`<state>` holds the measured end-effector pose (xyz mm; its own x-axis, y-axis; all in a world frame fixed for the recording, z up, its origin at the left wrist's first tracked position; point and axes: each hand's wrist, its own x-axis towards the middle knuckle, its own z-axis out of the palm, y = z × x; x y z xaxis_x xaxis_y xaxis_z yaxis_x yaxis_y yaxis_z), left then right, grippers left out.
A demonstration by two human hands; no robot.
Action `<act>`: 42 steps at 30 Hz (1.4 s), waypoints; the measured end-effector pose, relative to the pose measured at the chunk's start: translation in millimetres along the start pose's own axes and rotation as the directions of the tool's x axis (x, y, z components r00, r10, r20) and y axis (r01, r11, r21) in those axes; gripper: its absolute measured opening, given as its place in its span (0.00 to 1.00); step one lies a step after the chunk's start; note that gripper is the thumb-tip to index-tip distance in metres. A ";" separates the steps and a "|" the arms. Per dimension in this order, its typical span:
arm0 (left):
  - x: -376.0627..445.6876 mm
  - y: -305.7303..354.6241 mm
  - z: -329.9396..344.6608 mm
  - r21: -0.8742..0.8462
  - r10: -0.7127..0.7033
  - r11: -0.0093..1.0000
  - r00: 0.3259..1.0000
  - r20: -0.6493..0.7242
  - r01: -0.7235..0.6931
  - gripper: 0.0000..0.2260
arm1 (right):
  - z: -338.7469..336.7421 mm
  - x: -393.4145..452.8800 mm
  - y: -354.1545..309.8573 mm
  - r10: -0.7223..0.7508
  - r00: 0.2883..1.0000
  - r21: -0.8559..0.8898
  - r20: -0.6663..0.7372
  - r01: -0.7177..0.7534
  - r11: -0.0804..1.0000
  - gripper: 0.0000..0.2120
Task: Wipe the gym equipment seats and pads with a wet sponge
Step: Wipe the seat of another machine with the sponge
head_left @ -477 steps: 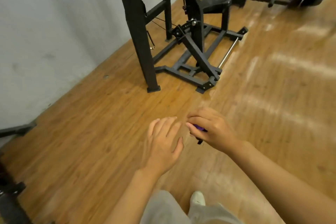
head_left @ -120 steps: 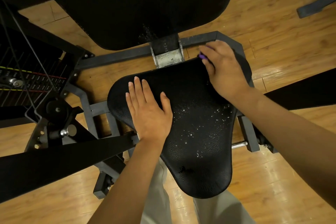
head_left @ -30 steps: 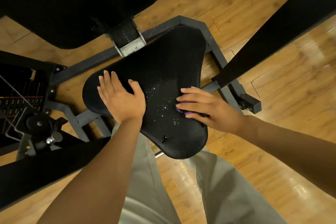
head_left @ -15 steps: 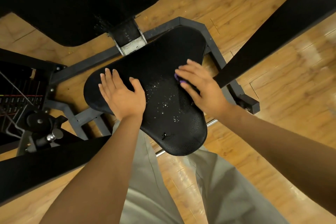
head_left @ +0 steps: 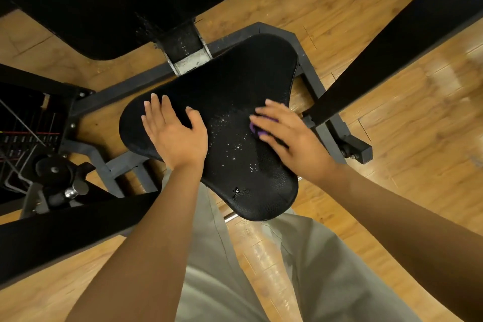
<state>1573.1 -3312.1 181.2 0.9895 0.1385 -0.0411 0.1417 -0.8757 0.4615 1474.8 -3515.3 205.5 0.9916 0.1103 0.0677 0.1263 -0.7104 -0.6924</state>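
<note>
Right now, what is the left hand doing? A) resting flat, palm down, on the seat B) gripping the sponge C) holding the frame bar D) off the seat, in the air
A: the left hand lies open with fingers spread on the black seat, while the right hand covers the purple sponge.

The seat (head_left: pixel 235 102) was black pebble-grained leatherette, matt but beaded with glinting water drops, on a dull grey painted metal frame (head_left: pixel 308 78) scuffed bare at its bracket (head_left: pixel 189 60), above a glossy varnished wood-plank floor (head_left: pixel 407 123), beside soft grey cloth trousers (head_left: pixel 224 282).
</note>
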 end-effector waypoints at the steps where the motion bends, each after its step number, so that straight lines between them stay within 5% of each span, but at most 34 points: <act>1: -0.1 -0.7 0.2 0.002 0.003 1.000 1.000 -0.002 -0.003 0.25 | 2.3 11.7 4.7 0.027 0.999 -0.017 -0.042 -0.028 0.999 0.17; 5: -0.1 -1.9 0.6 -0.014 0.004 1.000 1.000 -0.008 -0.004 0.24 | 3.9 50.3 20.6 0.127 0.984 -0.064 -0.121 -0.135 0.989 0.19; 11: -0.4 -3.2 -1.0 -0.052 0.002 0.999 1.000 -0.007 -0.002 0.23 | 1.0 31.2 8.0 0.099 0.986 0.002 -0.137 -0.100 0.995 0.16; 19: 0.4 -2.7 -1.1 -0.023 0.000 1.000 1.000 0.015 0.000 0.24 | -0.5 -71.7 -39.8 -0.056 0.994 0.178 0.093 0.038 0.983 0.14; 24: 0.0 -2.8 -0.9 -0.029 0.000 1.000 1.000 0.016 0.000 0.24 | -6.8 -54.7 -18.7 -0.197 0.961 0.145 0.195 0.170 0.975 0.14; 35: 0.7 -2.8 -2.0 -0.032 0.000 0.999 1.000 0.020 0.001 0.24 | -0.7 21.6 10.0 0.082 0.995 -0.019 -0.061 -0.084 0.996 0.17; 42: 0.7 -2.4 -3.8 -0.018 0.003 1.000 0.999 0.034 -0.002 0.24 | 1.1 -71.2 -42.6 0.006 0.998 0.074 0.057 -0.011 0.997 0.14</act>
<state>1573.3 -3308.2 183.4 0.9902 0.1203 -0.0702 0.1393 -0.8676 0.4773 1398.8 -3492.1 229.4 0.9891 0.1454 0.0220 0.1132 -0.6578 -0.7446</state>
